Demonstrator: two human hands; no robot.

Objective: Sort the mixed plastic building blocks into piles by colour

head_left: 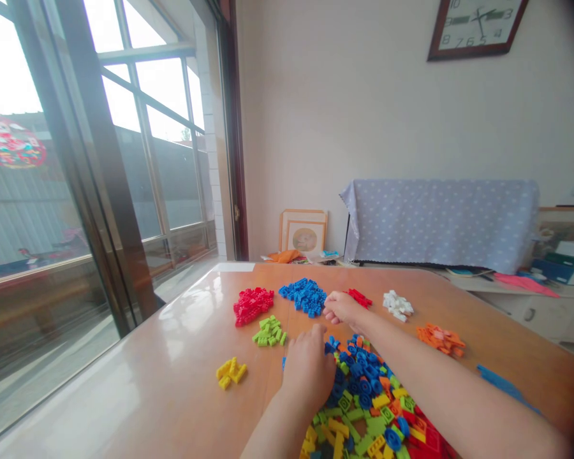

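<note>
My right hand (340, 308) is at the right edge of a pile of blue bricks (304, 296), its fingers curled together; whatever they hold is too small to make out. My left hand (310, 364) is over the left edge of a large mixed pile of bricks (363, 389), fingers bent; a bit of blue shows beside it, and its grip is hidden. Left of the blue pile lie pink-red bricks (252, 306), with lime green bricks (270, 331) just below them. Yellow bricks (231, 373) sit nearer the front left.
Beyond my right forearm are small red bricks (360, 298), white bricks (398, 305), orange bricks (441, 339) and long blue pieces (504, 386) on the wooden table (172, 382). A white sheet (233, 267) lies at the far left edge. Large windows stand left.
</note>
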